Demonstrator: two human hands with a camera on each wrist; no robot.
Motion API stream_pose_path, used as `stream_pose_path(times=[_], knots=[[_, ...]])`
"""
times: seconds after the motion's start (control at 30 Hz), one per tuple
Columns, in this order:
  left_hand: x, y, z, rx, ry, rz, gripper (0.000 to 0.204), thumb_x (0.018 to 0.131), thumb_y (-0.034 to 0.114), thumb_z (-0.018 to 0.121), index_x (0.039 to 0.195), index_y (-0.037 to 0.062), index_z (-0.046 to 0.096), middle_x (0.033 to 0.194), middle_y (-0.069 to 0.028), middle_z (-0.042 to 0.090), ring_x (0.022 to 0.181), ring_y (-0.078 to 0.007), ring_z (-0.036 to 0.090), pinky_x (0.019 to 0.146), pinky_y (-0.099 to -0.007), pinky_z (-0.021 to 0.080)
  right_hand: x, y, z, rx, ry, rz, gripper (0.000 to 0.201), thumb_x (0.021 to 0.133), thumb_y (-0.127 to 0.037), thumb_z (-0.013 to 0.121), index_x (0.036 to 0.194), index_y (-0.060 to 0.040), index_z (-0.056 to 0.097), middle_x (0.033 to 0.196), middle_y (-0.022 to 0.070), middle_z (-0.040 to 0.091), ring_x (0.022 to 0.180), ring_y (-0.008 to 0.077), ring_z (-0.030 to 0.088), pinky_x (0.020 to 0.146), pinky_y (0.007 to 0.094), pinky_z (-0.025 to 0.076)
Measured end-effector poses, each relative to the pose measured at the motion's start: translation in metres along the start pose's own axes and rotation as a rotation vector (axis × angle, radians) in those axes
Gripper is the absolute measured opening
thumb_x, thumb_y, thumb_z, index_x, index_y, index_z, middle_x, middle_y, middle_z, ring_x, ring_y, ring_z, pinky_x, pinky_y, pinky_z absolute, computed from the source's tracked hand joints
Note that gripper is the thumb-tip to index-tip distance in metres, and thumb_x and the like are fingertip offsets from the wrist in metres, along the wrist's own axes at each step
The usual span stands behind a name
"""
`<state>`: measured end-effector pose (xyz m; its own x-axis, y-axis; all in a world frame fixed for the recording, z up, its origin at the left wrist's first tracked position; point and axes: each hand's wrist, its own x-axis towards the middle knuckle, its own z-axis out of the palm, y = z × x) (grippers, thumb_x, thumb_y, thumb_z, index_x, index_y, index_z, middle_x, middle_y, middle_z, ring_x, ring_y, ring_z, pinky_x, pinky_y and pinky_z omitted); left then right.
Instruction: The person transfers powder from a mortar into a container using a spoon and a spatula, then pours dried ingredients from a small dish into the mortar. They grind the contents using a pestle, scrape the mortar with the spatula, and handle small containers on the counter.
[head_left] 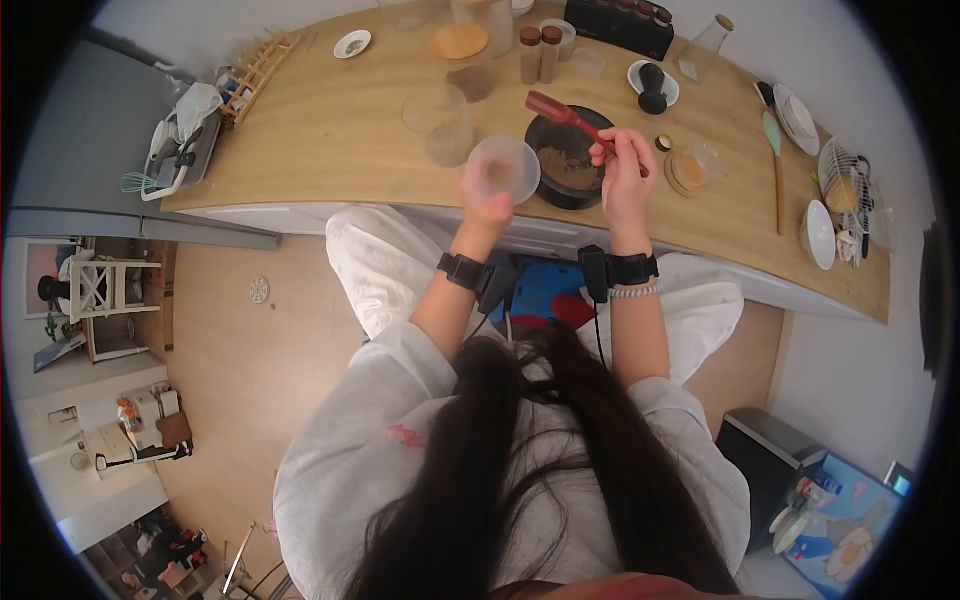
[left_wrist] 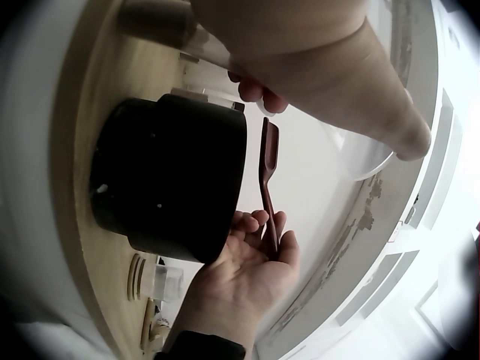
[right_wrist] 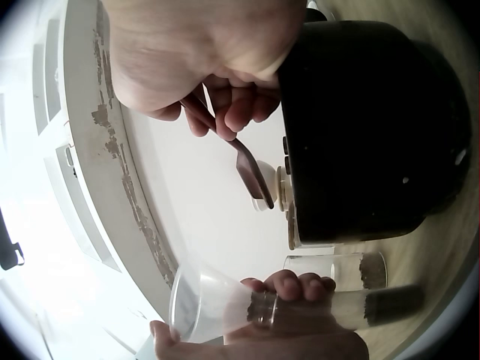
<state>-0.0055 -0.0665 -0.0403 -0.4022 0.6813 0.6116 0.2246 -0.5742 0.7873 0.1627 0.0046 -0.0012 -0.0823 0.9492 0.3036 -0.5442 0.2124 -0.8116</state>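
While the right hand (head_left: 629, 176) pinches a red spatula (head_left: 565, 114) slanting far-left over the pot (left_wrist: 180, 180), the left hand (head_left: 488, 207) grips a clear cup (head_left: 512, 165) beside the desk's (head_left: 300, 130) front edge.

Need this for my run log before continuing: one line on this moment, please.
left hand: holds clear cup | right hand: holds red-brown spoon above rim level of black pot | pot: brown powder inside
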Motion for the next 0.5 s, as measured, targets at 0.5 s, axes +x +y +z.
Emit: stream_pose_path(times=[0.5], knots=[[-0.004,-0.019,-0.003,0.027,0.083,0.059,0.072,0.074,0.068,0.049,0.095,-0.0004,0.054,0.093,-0.0105,0.055,0.088,-0.0226,0.053,0.079,-0.0331,0.042,0.000,-0.003,0.003,-0.007,0.002,0.000,0.020,0.093,-0.015,0.050,0.091,0.0022,0.060,0.077,0.0070,0.059,0.068,0.0108,0.053,0.061,0.0220,0.043]])
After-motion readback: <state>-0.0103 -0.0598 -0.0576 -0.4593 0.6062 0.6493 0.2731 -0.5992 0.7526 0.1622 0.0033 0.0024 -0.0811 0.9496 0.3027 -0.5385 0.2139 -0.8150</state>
